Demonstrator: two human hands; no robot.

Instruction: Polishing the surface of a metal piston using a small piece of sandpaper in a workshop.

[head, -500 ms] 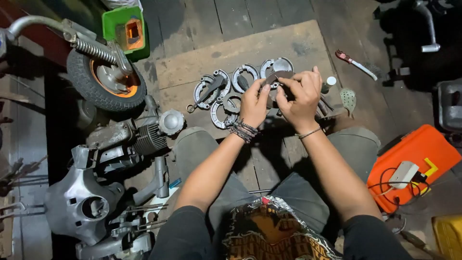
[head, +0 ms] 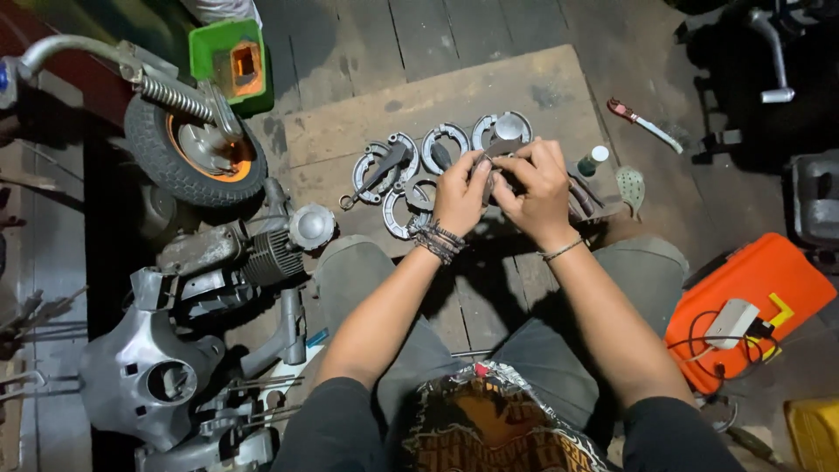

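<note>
Here both hands, left hand (head: 459,194) and right hand (head: 535,188), pinch a small metal part (head: 488,166) together above the brake shoes (head: 444,147), several lying unhandled on the far wooden board (head: 367,122).

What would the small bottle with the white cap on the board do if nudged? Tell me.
The small bottle stands upright and narrow, so it would probably tip easily. It looks round, so once down it may roll across the wooden board. It seems light for its size.
</note>
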